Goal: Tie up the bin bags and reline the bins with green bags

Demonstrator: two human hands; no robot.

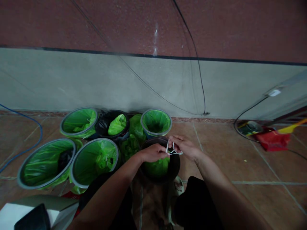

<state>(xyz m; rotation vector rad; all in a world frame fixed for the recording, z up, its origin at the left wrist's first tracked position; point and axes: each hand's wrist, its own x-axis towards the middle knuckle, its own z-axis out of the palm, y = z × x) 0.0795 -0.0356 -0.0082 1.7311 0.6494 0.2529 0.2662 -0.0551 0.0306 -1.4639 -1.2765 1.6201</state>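
A dark bin (176, 166) with a bunched green bag (157, 167) inside stands on the floor between my knees. Above its rim my left hand (152, 152) and my right hand (183, 146) are both closed in a pinch on a thin white drawstring (173, 150), which loops between them. The string runs down toward the green bag. The hands are close together, almost touching, with my forearms reaching in from the bottom of the view.
Several bins lined with green bags (94, 161) stand in a cluster at the left, against a grey wall. A red dustpan (273, 140) with a yellow handle lies at the right, with black cables (200, 80) and a blue cable (35, 140) about.
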